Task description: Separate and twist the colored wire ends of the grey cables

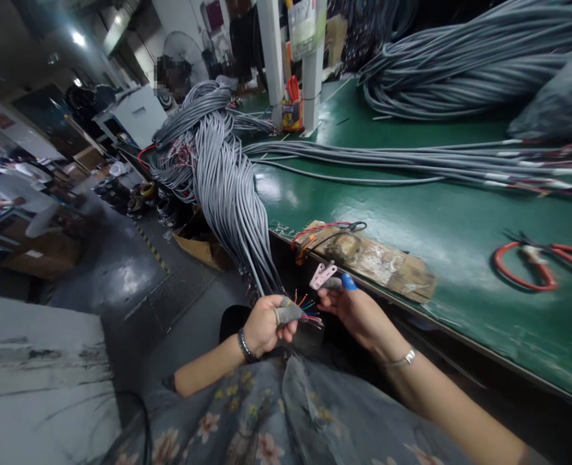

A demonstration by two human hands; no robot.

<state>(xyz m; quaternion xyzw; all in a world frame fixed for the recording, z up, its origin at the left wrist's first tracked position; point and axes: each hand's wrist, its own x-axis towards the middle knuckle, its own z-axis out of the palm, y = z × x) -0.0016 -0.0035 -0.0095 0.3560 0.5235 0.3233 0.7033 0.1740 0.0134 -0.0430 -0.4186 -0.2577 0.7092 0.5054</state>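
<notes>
My left hand (269, 321) is closed round the end of a grey multicore cable, with a grey cover on one finger. Thin coloured wires (311, 316) fan out of that end towards my right hand. My right hand (351, 309) has bent fingers, a blue wrap and a grey finger cover. A pink clip-like piece (322, 276) lies right at its fingertips by the table edge; whether the fingers grip it is unclear. Behind my left hand, a thick bundle of grey cables (232, 174) hangs over the table's edge.
A worn wooden board (377, 261) lies along the front edge of the green table (460, 226), with red and black leads on it. Red cable loops (525, 265) lie to the right. Large grey cable coils (460, 64) stand behind. An open cardboard box (198, 248) sits below.
</notes>
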